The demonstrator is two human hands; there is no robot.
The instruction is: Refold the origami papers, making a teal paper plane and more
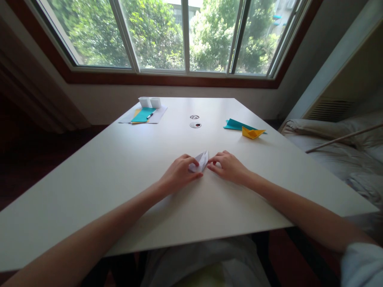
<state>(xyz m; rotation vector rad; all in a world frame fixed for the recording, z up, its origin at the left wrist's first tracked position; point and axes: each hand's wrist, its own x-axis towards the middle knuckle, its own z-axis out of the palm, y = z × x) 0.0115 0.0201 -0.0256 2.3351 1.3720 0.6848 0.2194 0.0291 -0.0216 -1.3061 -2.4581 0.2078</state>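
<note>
From where I stand, the left hand (181,173) has the folded white paper (202,160) pinched between thumb and fingers, on the middle of the worktop (119,191). The thumb and fingers cover its left side, so I can't make out the whole fold; one pointed end sticks up. The right hand (229,167) is just beside it, a little apart from the left, with fingers curled at the paper's right edge; whether they grip it or merely touch, I can't tell.

Farther off to the right sits a yellow paper boat (253,133), hiding part of the teal folded paper (234,124) behind it. Two round pieces (195,125) lie near the middle, their markings too small to read. At the far left, a teal sheet (142,115) covers most of something yellow, with a pen (152,114) across its edge and two white containers (155,103) behind, their insides hidden from me.
</note>
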